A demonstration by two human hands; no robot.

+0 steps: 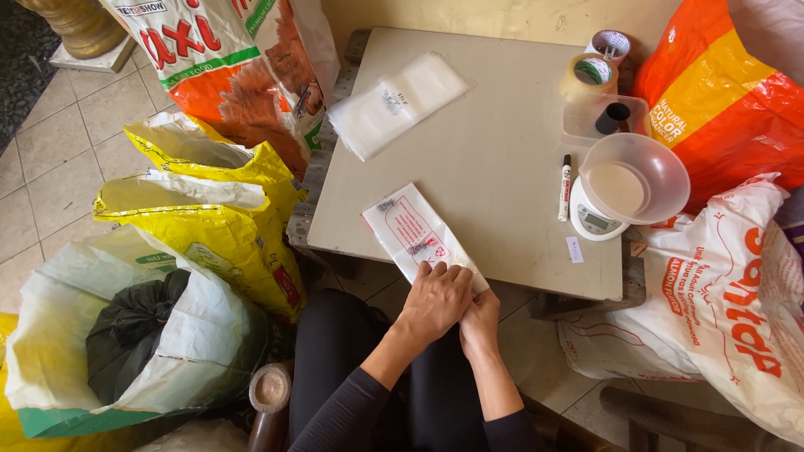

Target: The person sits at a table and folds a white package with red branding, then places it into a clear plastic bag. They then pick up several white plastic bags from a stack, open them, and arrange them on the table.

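I am seeing both hands working together at the near edge of the table (502, 192): the left hand (434, 301) is lying palm down, fingers pressing on the near end of a clear plastic bag (410, 230) with red print, and the right hand (479, 322) is tucked against it from the right, gripping the same end of the bag, though its fingers are mostly hiding under the left hand, so I cannot tell exactly how they are closing. The bag is lying flat and slanting, its far end resting on the tabletop and its near end reaching the table edge under the hands. Farther up the table, a stack of empty clear bags (398, 105) is lying well apart from the held one. To the right, a black-capped marker (565, 188) is lying just beside a white kitchen scale (595, 219) that is carrying a translucent bowl (641, 172). Beyond these, a roll of tape (589, 77) is sitting near a clear tray (607, 119). To the left of the table, open yellow sacks (209, 205) are standing on the tiled floor, and an orange sack (720, 100) is leaning at the right.
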